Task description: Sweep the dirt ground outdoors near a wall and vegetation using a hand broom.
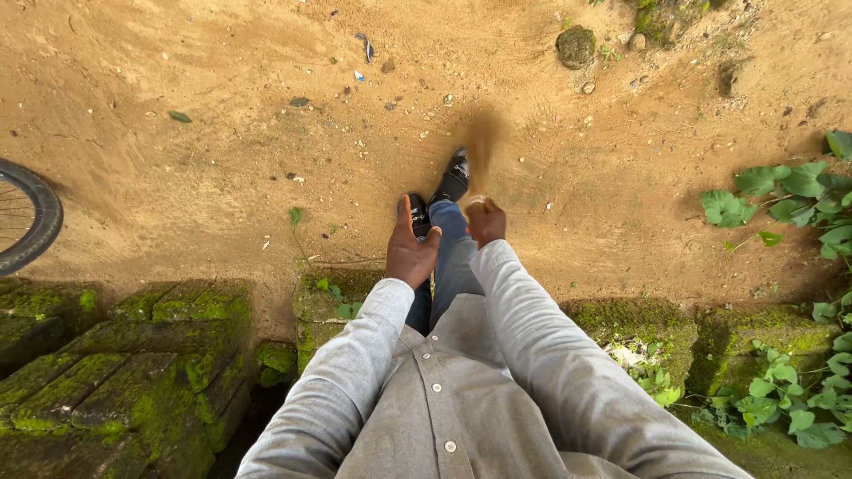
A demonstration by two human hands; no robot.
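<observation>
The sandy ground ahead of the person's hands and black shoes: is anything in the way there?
Nothing visible does. Past the left hand, the right hand and the black shoes, the sandy orange ground holds only small pebbles; a mossy round stone sits farther off.

Bare sandy ground (222, 177), small stones and leaf scraps scattered across it, a mossy rock (576, 46) near its far edge, moss-covered blocks (133, 355) along its near edge

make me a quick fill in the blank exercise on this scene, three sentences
1. The left hand hangs open, while the right hand is curled into a ____.
2. At the left edge of the view, part of a bicycle ____ shows.
3. The stone blocks along the bottom are covered in green ____.

Missing words: fist; wheel; moss
</observation>
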